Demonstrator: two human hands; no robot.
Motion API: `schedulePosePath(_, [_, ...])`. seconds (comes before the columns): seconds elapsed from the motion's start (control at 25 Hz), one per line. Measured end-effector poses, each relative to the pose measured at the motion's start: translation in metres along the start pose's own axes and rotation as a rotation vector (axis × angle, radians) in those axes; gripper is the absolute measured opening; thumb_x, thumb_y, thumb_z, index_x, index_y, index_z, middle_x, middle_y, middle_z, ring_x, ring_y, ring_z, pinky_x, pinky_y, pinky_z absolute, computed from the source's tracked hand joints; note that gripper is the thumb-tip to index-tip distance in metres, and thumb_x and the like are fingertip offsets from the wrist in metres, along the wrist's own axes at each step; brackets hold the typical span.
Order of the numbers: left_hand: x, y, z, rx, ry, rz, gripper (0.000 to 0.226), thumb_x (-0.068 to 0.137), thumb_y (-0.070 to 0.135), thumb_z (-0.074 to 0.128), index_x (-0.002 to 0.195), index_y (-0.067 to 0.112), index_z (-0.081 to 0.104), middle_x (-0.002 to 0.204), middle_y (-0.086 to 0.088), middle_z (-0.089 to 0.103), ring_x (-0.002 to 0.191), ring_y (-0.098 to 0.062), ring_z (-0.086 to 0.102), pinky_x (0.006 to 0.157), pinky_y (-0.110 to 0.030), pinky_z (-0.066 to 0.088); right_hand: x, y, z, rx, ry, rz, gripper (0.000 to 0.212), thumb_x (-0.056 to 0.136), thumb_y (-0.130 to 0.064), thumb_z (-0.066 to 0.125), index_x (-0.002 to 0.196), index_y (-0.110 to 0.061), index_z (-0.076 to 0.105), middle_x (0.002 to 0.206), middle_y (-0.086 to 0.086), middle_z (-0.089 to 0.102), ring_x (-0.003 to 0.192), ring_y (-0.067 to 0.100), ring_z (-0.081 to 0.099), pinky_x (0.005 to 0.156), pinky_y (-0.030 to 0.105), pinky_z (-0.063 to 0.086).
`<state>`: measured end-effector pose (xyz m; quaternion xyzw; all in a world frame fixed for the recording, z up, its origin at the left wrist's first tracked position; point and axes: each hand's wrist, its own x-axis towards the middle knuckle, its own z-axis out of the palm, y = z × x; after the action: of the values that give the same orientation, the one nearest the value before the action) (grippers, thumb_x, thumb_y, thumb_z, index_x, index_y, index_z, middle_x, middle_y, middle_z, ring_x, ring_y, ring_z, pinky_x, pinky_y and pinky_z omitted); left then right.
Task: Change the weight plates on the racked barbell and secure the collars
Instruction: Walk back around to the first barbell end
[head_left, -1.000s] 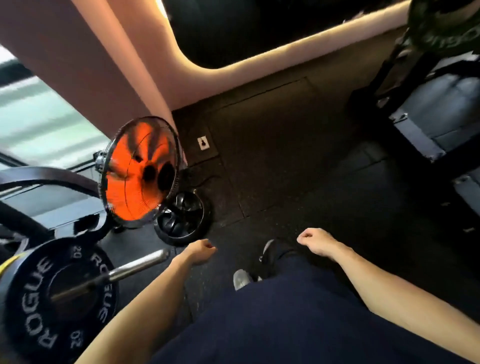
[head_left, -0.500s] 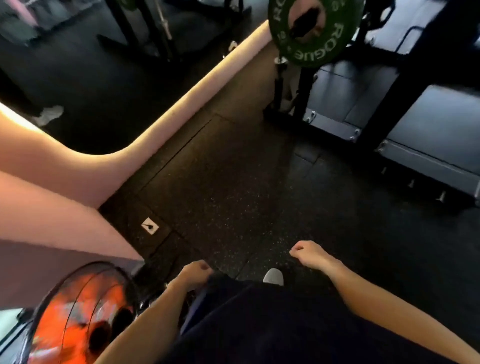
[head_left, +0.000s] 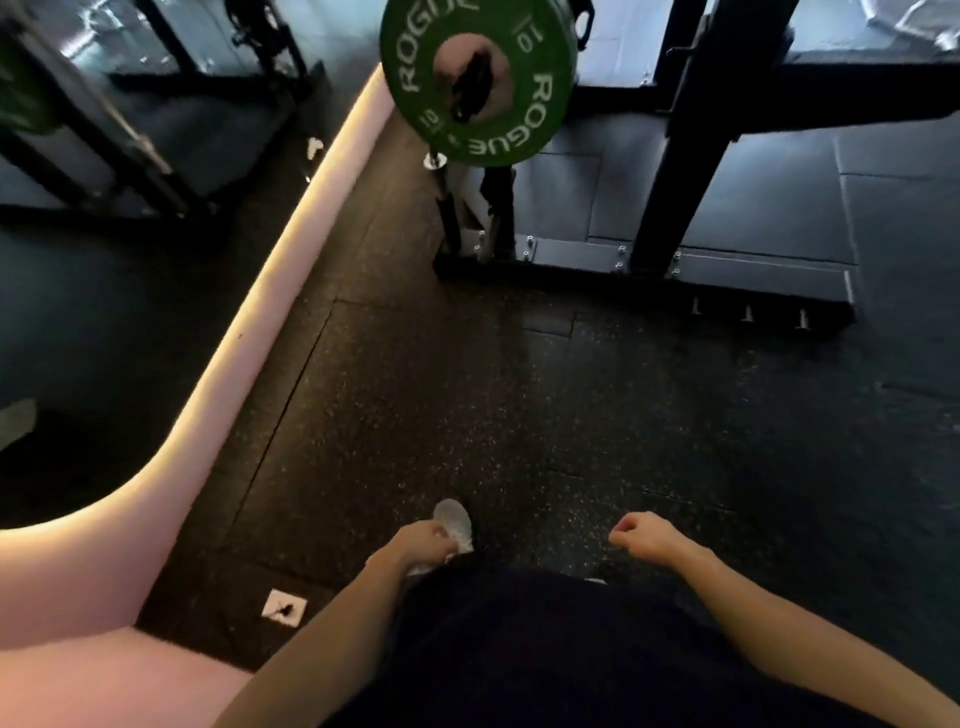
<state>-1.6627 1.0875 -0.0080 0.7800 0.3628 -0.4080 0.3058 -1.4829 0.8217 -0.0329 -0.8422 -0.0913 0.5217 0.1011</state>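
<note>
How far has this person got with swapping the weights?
Nothing looks finished from here. A green plate marked 10 hangs on a storage peg at the rack, untouched. Both the left hand and the right hand hang loosely curled and hold nothing, above the rubber floor. No barbell or collar is in view, so loading plates and securing collars seemingly remain.

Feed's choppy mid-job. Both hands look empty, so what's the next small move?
Probably step forward to the green plate on its storage peg. Left hand and right hand hang loosely curled, holding nothing, with open floor between them and the plate.
</note>
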Motion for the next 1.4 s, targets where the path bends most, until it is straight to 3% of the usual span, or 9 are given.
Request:
schedulePosePath(0.28, [0.067, -0.05, -0.114, 0.074, -0.055, 0.081, 0.034, 0.096, 0.038, 0.05, 0.123, 0.018, 0.059, 0.127, -0.002, 0.058, 0.114, -0.018, 0.055, 0.095, -0.029, 0.044, 0.029, -0.127, 0.0, 0.141, 0.05, 0.058, 0.025, 0.095, -0.033, 0.056, 0.114, -0.021, 0.063, 0.114, -0.001, 0.061, 0.098, 0.013, 0.056, 0.086, 0.026, 0.044])
schedulePosePath(0.52, [0.109, -0.057, -0.181, 0.007, -0.112, 0.113, 0.028, 0.094, 0.038, 0.054, 0.117, 0.023, 0.061, 0.113, 0.002, 0.06, 0.099, -0.012, 0.058, 0.078, -0.023, 0.048, 0.063, -0.204, -0.025, 0.175, 0.042, 0.067, 0.019, 0.093, -0.032, 0.057, 0.106, -0.022, 0.066, 0.108, -0.003, 0.064, 0.095, 0.011, 0.059, 0.079, 0.024, 0.047])
schedulePosePath(0.64, [0.135, -0.04, -0.226, -0.036, -0.085, 0.129, 0.028, 0.094, 0.039, 0.054, 0.118, 0.025, 0.059, 0.111, 0.004, 0.059, 0.098, -0.01, 0.059, 0.086, -0.027, 0.052, 0.09, -0.24, -0.056, 0.198, 0.046, 0.047, 0.015, 0.093, -0.029, 0.058, 0.103, -0.022, 0.066, 0.105, -0.001, 0.065, 0.09, 0.009, 0.06, 0.072, 0.023, 0.047])
schedulePosePath(0.8, [0.173, 0.02, -0.335, -0.151, 0.097, 0.183, 0.024, 0.094, 0.038, 0.055, 0.115, 0.028, 0.059, 0.109, 0.006, 0.058, 0.097, -0.009, 0.058, 0.09, -0.031, 0.052, 0.13, -0.3, -0.151, 0.223, 0.134, -0.064, 0.019, 0.095, -0.031, 0.056, 0.108, -0.02, 0.064, 0.107, -0.001, 0.064, 0.094, 0.012, 0.06, 0.085, 0.029, 0.051])
schedulePosePath(0.96, [0.199, 0.116, -0.484, -0.24, 0.373, 0.3, 0.025, 0.093, 0.038, 0.058, 0.115, 0.026, 0.059, 0.107, 0.004, 0.061, 0.093, -0.011, 0.06, 0.08, -0.027, 0.052, 0.149, -0.374, -0.296, 0.27, 0.35, -0.222, 0.019, 0.095, -0.032, 0.056, 0.11, -0.023, 0.061, 0.107, -0.005, 0.063, 0.092, 0.008, 0.06, 0.079, 0.025, 0.05])
schedulePosePath(1.12, [0.192, 0.187, -0.605, -0.32, 0.56, 0.466, 0.024, 0.087, 0.04, 0.062, 0.106, 0.026, 0.063, 0.1, 0.004, 0.066, 0.093, -0.015, 0.063, 0.085, -0.032, 0.053, 0.151, -0.436, -0.42, 0.211, 0.554, -0.354, 0.028, 0.093, -0.035, 0.059, 0.114, -0.018, 0.063, 0.113, 0.002, 0.066, 0.1, 0.018, 0.062, 0.087, 0.031, 0.049])
schedulePosePath(1.24, [0.189, 0.221, -0.682, -0.294, 0.674, 0.589, 0.037, 0.077, 0.052, 0.063, 0.102, 0.024, 0.065, 0.097, 0.003, 0.069, 0.093, -0.018, 0.066, 0.084, -0.032, 0.053, 0.142, -0.474, -0.489, 0.194, 0.627, -0.404, 0.031, 0.092, -0.036, 0.059, 0.117, -0.018, 0.062, 0.114, 0.0, 0.065, 0.103, 0.018, 0.06, 0.088, 0.029, 0.047])
schedulePosePath(1.4, [0.161, 0.258, -0.769, -0.259, 0.794, 0.76, 0.03, 0.091, 0.037, 0.062, 0.115, 0.019, 0.062, 0.103, 0.004, 0.062, 0.093, -0.012, 0.058, 0.084, -0.026, 0.047, 0.127, -0.518, -0.561, 0.216, 0.763, -0.485, 0.029, 0.092, -0.033, 0.06, 0.117, -0.018, 0.062, 0.116, 0.002, 0.064, 0.107, 0.021, 0.06, 0.093, 0.035, 0.049])
